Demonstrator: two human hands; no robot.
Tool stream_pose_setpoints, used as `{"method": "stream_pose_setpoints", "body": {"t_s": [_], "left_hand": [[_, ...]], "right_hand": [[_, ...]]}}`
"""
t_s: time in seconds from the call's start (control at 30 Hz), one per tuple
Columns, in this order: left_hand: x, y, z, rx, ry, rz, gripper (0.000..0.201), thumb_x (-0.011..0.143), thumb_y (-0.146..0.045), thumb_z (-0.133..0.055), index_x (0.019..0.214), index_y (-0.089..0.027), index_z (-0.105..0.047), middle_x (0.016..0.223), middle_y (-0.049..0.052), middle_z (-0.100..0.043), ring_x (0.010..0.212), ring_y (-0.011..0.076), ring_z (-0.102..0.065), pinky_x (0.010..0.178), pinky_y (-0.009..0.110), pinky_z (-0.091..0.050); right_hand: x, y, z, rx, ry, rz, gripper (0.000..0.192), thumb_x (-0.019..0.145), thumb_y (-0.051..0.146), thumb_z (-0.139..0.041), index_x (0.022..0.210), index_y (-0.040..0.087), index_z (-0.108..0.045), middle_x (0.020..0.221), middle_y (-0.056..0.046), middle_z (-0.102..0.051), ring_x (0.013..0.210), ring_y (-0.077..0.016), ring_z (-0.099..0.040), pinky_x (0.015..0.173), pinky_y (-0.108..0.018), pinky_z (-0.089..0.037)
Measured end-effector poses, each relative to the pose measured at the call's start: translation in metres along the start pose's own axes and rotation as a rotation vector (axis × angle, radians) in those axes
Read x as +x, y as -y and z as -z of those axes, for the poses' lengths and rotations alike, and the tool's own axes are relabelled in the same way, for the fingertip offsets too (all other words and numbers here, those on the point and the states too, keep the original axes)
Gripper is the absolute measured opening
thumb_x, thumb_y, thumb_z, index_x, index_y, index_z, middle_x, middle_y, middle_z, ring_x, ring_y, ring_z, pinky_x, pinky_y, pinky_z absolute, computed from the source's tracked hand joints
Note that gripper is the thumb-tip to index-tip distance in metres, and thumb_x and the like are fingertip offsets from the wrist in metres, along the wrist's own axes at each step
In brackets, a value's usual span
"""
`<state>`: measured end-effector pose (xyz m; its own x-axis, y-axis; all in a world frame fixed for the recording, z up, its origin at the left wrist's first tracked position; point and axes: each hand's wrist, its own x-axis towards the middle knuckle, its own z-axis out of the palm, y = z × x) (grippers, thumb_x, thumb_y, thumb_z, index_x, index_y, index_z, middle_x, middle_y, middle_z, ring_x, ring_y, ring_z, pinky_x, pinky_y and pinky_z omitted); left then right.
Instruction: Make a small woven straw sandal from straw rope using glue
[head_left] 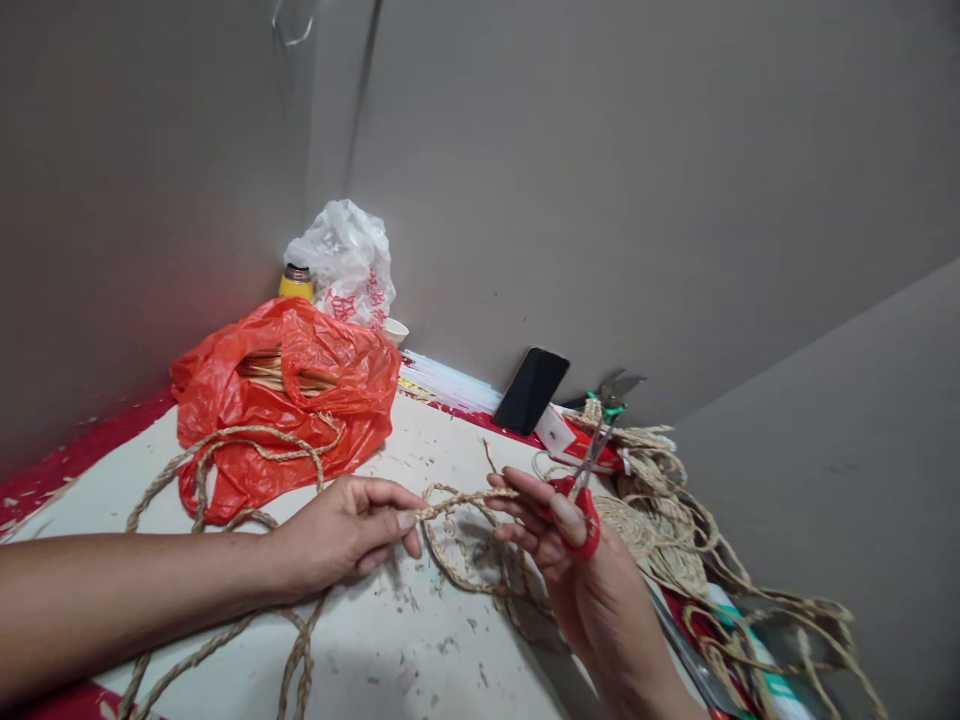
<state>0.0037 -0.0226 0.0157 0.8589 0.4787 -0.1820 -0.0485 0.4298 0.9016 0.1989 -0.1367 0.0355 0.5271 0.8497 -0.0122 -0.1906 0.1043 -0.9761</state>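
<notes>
Braided straw rope runs across the middle of the frame, pulled between the two hands above the white desk. In the head view, the left hand, coming in from the lower left, pinches the rope between thumb and fingertips at the centre of the frame. The right hand, rising from the lower right, has its fingers curled; its fingertips touch the rope's other end, and the red-handled scissors hang from it, with a finger through a red loop and the blades pointing up and to the right. More of the same rope lies in loose loops on the desk under and left of the left hand, and a coil of it sits between the hands. Right of centre lies a tangle of woven straw work, trailing toward the lower right corner. Upper left of the desk holds an orange plastic bag with straw stalks inside, behind it a white plastic bag and a yellow bottle. A black phone leans against the grey wall above centre, green-handled pliers just to its right.
</notes>
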Motion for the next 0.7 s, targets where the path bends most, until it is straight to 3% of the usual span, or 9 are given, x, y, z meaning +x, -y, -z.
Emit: {"method": "stream_pose_setpoints", "body": {"t_s": [0.1,0.53,0.7], "left_hand": [[-0.0008,-0.0012,-0.0007,-0.012,-0.028,0.019,0.03,0.073,-0.035,-0.07,0.091,-0.013,-0.062,0.075,0.002,-0.066,0.038,0.0008,-0.037,0.035,0.016,-0.02],[-0.0012,-0.0038,-0.0009,0.059,-0.114,0.056,0.024,0.071,-0.034,-0.07,0.079,-0.013,-0.065,0.051,-0.005,-0.055,0.035,0.0012,-0.025,0.036,0.02,-0.012],[-0.003,-0.0035,-0.0009,0.022,-0.1,0.027,0.027,0.068,-0.035,-0.073,0.081,-0.013,-0.063,0.057,-0.003,-0.06,0.035,0.0006,-0.028,0.037,0.019,-0.014]], "right_hand": [[-0.0009,0.0001,0.0006,-0.026,0.012,-0.002,0.036,0.077,0.042,-0.067,0.102,0.016,-0.071,0.108,-0.014,-0.069,0.088,-0.023,-0.065,0.066,-0.028,-0.055],[-0.0025,-0.0002,-0.0002,-0.03,0.0,-0.034,0.038,0.074,0.042,-0.071,0.1,0.016,-0.071,0.107,-0.014,-0.068,0.086,-0.0221,-0.065,0.064,-0.026,-0.054],[-0.0026,0.0021,0.0043,-0.049,0.044,-0.123,0.044,0.073,0.045,-0.071,0.103,0.013,-0.069,0.08,-0.012,-0.072,0.072,-0.021,-0.066,0.057,-0.026,-0.051]]}}
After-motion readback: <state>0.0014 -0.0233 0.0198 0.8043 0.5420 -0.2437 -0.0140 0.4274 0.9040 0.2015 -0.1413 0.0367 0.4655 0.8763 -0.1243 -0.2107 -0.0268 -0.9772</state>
